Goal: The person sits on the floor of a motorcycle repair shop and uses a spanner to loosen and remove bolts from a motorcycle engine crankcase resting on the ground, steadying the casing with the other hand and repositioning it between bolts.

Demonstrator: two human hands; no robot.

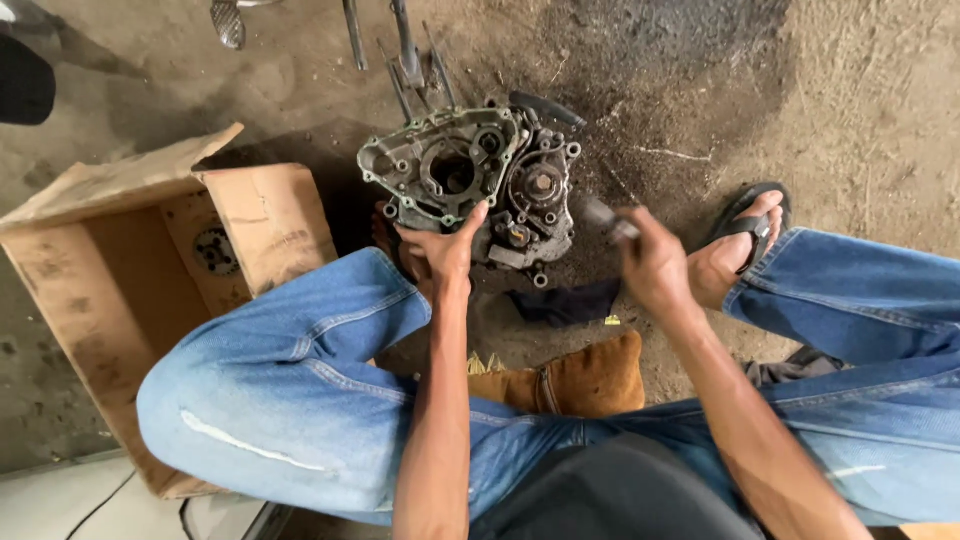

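Person steadies engine crankcase half on dirt floor, small tool in other hand.

Left hand point(447, 250) grips the engine crankcase point(470, 180) at its 6 o'clock edge, fingers curled on the rim, bracing it flat. Right hand point(652, 265), at 3 o'clock of the case, is closed around a blurred metal tool point(608, 218). Open cardboard box point(150, 270) at 9 o'clock.

Grey, grimy engine case point(470, 185), brown cardboard box point(120, 260), faded blue jeans point(290, 400), black sandal point(752, 215)
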